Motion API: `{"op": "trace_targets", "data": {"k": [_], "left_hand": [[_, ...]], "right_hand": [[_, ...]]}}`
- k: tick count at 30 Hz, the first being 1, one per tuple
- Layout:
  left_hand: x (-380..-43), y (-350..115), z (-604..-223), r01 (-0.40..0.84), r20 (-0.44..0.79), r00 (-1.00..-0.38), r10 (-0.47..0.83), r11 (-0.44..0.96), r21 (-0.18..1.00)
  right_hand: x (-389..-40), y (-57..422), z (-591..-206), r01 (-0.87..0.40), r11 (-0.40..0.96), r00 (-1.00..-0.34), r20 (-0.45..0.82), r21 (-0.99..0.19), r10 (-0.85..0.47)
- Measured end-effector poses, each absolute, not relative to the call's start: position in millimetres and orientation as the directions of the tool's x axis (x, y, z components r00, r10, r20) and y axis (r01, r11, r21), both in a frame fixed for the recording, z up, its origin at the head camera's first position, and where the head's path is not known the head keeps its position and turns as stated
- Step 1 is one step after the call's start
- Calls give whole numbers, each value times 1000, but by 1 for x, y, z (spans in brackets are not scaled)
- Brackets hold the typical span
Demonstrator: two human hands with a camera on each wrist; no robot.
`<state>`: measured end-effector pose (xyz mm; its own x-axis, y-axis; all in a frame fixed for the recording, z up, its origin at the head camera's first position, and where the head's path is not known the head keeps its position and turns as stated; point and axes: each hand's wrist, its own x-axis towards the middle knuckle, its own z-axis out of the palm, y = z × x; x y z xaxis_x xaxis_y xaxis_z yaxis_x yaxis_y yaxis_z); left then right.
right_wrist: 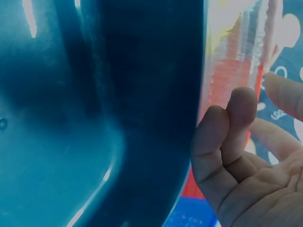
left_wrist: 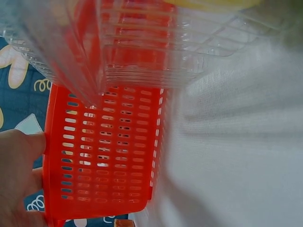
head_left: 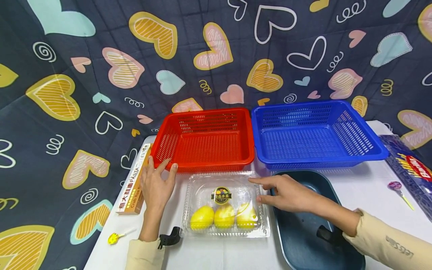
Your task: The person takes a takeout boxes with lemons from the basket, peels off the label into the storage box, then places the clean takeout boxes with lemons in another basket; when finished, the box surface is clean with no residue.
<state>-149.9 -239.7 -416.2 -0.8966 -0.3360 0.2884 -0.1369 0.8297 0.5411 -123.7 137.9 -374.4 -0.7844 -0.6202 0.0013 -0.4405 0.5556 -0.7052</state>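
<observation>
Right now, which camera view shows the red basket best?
The head view: there the red basket shows its floor, walls and rim together. The left wrist view shows mostly slotted wall, close up; the right wrist view, only red patches.

Includes a blue rectangular plastic basket (head_left: 318, 161) at back right, a long white-and-orange cardboard pasta box (head_left: 135, 183) at left, a yellow lollipop (head_left: 113, 238) nearby, and a purple lollipop (head_left: 395, 185) beside a dark-blue Barilla packet (head_left: 413, 168) at far right, before a navy heart-printed cloth (head_left: 111, 22).
</observation>
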Motion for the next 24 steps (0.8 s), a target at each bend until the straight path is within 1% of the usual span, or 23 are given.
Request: {"op": "trace_targets", "data": {"k": [9, 17, 21, 24], "left_hand": [[-151, -240, -415, -140, 282, -900, -333, 832, 537], [-148, -243, -409, -113, 248, -928, -279, 842, 527], [-144, -242, -403, -46, 276, -936, -218, 853, 520], [-141, -241, -396, 43, 316, -938, -143, 857, 514]], "right_hand": [[-121, 143, -364, -398, 569, -809, -16, -720, -587], [-126, 149, -360, -394, 570, -851, 51, -721, -523], [-132, 153, -362, -414, 526, -851, 111, -743, -513], [-137, 156, -365, -444, 478, -839, 164, -758, -518]]}}
